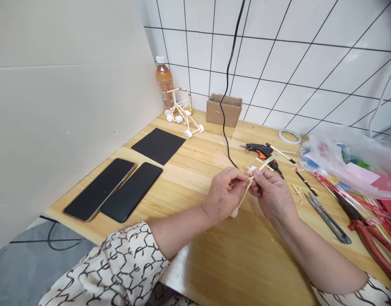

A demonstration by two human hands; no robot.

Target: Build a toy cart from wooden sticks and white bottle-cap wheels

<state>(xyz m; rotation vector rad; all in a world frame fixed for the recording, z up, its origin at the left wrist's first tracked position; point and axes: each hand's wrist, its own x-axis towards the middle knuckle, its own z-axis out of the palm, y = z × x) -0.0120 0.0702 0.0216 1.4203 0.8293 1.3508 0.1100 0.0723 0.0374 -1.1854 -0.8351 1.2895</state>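
Observation:
Both hands meet over the right middle of the table, pinching a small frame of thin wooden sticks (pixel 244 194) with white pieces on it. My left hand (pixel 225 191) has its thumb and fingers closed on the frame near its joint. Close beside it, my right hand (pixel 274 193) grips the same frame between thumb and fingers. A white piece (pixel 235 212) shows below the left fingers, and another white piece (pixel 252 169) above the fingertips. The fingers hide the exact joint. Just behind the hands lies a black and orange glue gun (pixel 261 149).
A finished-looking stick model with white wheels (pixel 179 112) stands by a drink bottle (pixel 164 80). Nearby are a cardboard box (pixel 223 112), black sheet (pixel 158 145), two phones (pixel 99 189), and a tape roll (pixel 289 136). Snips (pixel 329 219), red-handled pliers (pixel 370 238) and plastic bags (pixel 342 157) lie right.

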